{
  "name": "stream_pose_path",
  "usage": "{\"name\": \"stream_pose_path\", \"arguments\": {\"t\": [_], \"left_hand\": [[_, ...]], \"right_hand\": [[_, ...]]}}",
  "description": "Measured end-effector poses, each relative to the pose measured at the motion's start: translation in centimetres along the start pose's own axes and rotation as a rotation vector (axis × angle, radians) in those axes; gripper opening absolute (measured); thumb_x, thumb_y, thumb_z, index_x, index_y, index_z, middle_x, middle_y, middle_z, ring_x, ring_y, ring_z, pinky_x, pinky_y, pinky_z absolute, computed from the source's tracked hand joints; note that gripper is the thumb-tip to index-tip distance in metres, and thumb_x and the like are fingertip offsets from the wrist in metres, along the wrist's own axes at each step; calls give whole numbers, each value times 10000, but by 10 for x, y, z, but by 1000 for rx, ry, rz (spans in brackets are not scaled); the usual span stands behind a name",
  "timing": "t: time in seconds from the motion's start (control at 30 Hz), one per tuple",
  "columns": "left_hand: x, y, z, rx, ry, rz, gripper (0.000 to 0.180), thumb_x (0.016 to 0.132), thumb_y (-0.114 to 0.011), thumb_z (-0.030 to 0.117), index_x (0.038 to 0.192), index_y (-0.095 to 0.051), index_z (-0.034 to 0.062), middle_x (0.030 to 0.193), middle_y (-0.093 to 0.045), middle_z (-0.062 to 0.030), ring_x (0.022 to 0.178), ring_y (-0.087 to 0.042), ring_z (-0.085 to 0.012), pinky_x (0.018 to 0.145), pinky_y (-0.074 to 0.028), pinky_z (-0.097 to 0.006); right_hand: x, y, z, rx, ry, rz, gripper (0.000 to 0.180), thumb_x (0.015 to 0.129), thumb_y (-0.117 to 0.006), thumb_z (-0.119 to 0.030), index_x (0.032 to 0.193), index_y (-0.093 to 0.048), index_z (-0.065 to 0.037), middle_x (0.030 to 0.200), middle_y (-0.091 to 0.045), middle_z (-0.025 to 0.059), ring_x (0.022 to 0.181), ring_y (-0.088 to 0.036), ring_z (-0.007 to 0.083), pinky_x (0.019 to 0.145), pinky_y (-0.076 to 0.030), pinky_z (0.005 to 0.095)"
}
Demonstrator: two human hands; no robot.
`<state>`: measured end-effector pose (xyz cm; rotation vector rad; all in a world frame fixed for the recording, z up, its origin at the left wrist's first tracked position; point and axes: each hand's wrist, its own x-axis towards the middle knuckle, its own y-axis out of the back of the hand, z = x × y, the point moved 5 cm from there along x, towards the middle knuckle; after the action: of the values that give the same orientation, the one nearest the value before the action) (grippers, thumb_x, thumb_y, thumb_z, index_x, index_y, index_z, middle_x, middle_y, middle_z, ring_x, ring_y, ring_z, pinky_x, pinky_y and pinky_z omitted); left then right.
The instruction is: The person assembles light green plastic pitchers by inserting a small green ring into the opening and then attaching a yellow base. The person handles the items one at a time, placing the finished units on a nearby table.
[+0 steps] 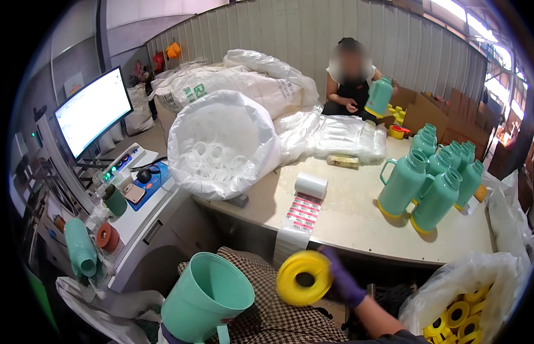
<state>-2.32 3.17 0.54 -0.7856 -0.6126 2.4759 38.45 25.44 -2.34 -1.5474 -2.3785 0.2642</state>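
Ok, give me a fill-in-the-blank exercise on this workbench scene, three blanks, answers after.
1. The right hand holds a ring coloured ____.
2. The open green shell rests on the person's ____.
3. More rings lie in a plastic ____ at lower right.

Missing words: yellow; lap; bag
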Motion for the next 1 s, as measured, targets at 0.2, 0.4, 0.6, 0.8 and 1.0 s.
{"name": "stream_pose_path", "arguments": {"t": [0.2, 0.4, 0.6, 0.8, 1.0], "left_hand": [[13, 22, -2, -118, 26, -105, 708, 1046, -442, 524, 1602, -345, 95, 1649, -364, -121, 1505, -341, -358, 1241, -275, -516], [31, 80, 3, 91, -288, -30, 526, 1059, -444, 437, 1496, -451, 143, 1369, -572, -123, 1145, -583, -270, 1001, -474, -404], [-23, -11, 4, 463, -251, -253, 450, 1117, -285, 458, 1266, -506, 96, 1111, -620, -71, 966, -629, -151, 802, -547, -304], [4, -16, -13, 376, -266, -286, 398, 1125, -324, 416, 1281, -513, 102, 1113, -617, -53, 969, -627, -152, 812, -541, -319], [2, -7, -15, 520, -453, -205, 356, 1122, -318, 369, 1254, -519, 106, 1071, -606, -37, 953, -617, -144, 839, -525, -301]], "right_hand": [[-24, -74, 23, -1022, 460, 181, 649, 924, -712, -338, 1474, -513, -56, 1206, -540, 181, 1127, -521, 385, 1045, -409, 459], [-23, -69, 46, -953, 132, -172, 608, 974, -661, -317, 1455, -502, 18, 1132, -605, 184, 1087, -596, 366, 1011, -454, 450], [32, -88, -14, -606, 473, 142, 706, 1078, -415, -521, 1449, -474, 77, 1283, -604, 201, 1189, -592, 344, 1037, -450, 433], [37, -135, -45, -618, 569, 6, 752, 1080, -341, -545, 1431, -479, 106, 1231, -603, 223, 1095, -597, 345, 980, -465, 434], [9, -131, -38, -614, 588, 2, 683, 1095, -335, -471, 1429, -485, 105, 1257, -602, 223, 1101, -610, 329, 983, -477, 417]]}}
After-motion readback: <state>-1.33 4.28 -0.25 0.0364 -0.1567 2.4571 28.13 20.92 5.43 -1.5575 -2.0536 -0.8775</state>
